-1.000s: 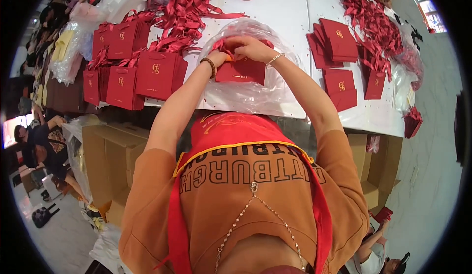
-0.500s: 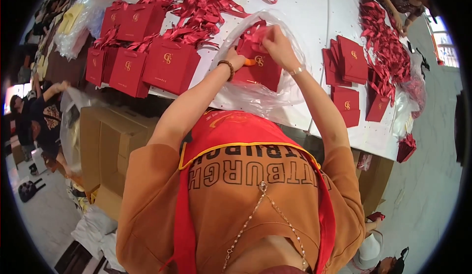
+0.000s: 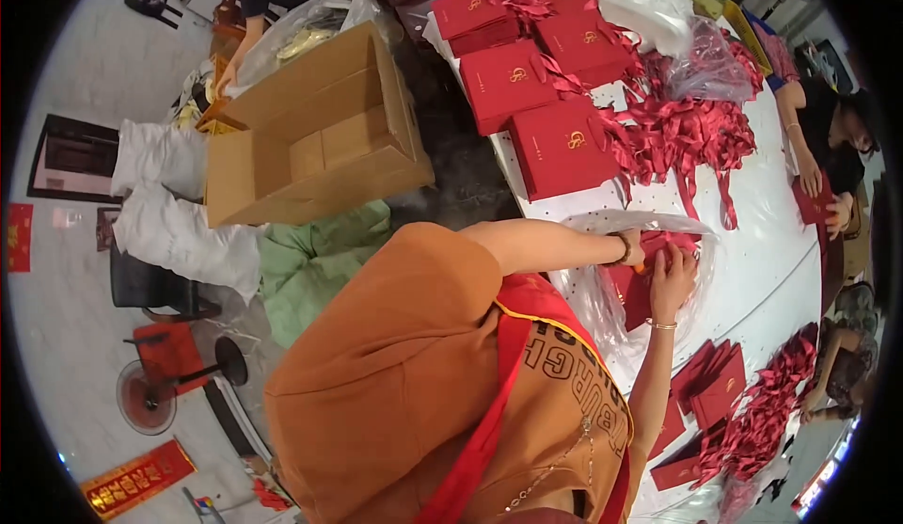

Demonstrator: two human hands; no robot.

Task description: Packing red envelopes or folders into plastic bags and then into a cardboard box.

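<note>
A red paper bag with gold lettering lies inside a clear plastic bag on the white table. My left hand, with a beaded bracelet at the wrist, is closed over the red bag's upper part. A small orange thing shows at its fingers, too small to name; most of those fingers are hidden. My right hand is beside it, fingers bent over red ribbon at the bag's top. The fingertips are partly covered.
Stacked red paper bags stand left of my hands, with a heap of red ribbons beyond. More red bags lie nearer on the right. An open cardboard box is at the left. Another person's hands are across the table.
The view has swung to the left, bringing the cardboard box and floor further into sight. Both my hands stay at the red bag in the plastic, with the right now lower over it.
</note>
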